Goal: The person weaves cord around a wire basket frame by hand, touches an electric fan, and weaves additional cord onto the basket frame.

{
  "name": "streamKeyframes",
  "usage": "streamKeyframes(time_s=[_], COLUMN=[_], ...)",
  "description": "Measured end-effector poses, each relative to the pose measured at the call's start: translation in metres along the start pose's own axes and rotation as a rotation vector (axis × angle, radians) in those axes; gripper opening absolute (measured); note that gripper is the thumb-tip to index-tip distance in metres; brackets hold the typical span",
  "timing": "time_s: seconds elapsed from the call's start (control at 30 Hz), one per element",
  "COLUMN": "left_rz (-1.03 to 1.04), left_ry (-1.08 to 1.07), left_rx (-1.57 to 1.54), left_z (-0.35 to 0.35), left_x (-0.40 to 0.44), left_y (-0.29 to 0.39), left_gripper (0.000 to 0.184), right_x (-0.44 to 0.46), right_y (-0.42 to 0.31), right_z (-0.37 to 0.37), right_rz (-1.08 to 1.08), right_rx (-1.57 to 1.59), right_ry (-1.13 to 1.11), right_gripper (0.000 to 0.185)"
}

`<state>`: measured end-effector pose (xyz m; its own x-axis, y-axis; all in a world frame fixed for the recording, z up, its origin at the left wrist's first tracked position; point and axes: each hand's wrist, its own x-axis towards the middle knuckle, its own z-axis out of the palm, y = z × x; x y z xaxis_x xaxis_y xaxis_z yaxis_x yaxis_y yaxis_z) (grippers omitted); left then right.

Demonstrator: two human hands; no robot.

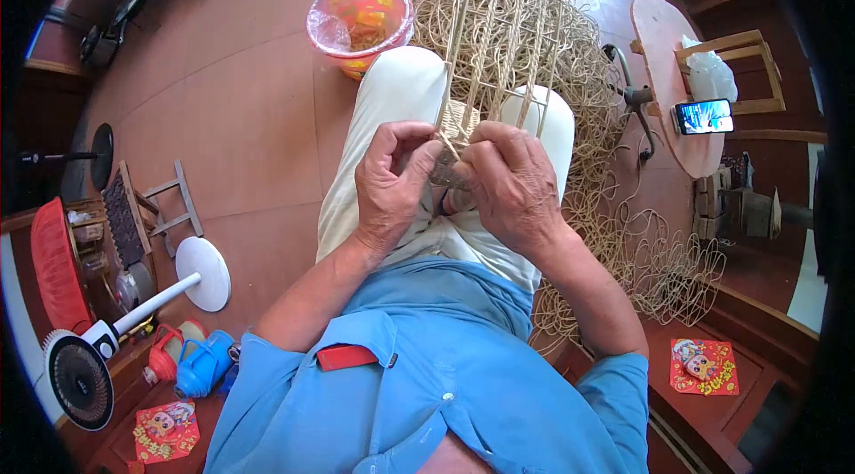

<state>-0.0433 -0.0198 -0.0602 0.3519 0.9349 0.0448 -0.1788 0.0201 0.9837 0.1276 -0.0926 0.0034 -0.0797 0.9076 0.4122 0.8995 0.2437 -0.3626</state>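
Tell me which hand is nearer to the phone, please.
The right hand. It holds the strand on the side toward the phone, which lies off to the right; the left hand is at the strand's other side, farther away.

I can't read any words or numbers here for sure. The red poster (704,367) low on the right has big yellow writing along its bottom, under a cartoon face, but the letters are too small and bent to read. The other red poster (166,430), low on the left, has yellow writing too, and it is just as hard to read. The lit phone (704,117) screen is too tiny to read.
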Motion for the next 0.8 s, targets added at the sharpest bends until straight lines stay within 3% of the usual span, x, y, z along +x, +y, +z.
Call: streamKeyframes(time_s=[0.37, 0.47, 0.53, 0.57, 0.63, 0.8], left_rz=[0.062, 0.208, 0.397, 0.396, 0.674, 0.822], left_ry=[-0.063, -0.062, -0.045, -0.051, -0.126, -0.228], left_rx=[0.257, 0.382, 0.626, 0.624, 0.813, 1.015], left_z=[-0.011, -0.01, -0.007, -0.008, -0.012, -0.014], left_x=[0.01, 0.014, 0.016, 0.018, 0.025, 0.029], left_y=[0.003, 0.007, 0.023, 0.023, 0.023, 0.037], left_gripper=[0.021, 0.024, 0.025, 0.025, 0.029, 0.03], right_x=[-0.024, -0.029, -0.04, -0.045, -0.052, -0.072], right_y=[0.003, -0.006, -0.006, -0.003, 0.009, 0.041], right_z=[-0.021, -0.034, -0.047, -0.051, -0.058, -0.081], right_rz=[0.167, 0.224, 0.446, 0.462, 0.417, 0.281], right_rx=[0.204, 0.478, 0.646, 0.627, 0.465, -0.043], right_ry=[-0.124, -0.034, -0.138, -0.125, -0.084, 0.051], right_gripper=[0.018, 0.017, 0.016, 0.016, 0.016, 0.01])
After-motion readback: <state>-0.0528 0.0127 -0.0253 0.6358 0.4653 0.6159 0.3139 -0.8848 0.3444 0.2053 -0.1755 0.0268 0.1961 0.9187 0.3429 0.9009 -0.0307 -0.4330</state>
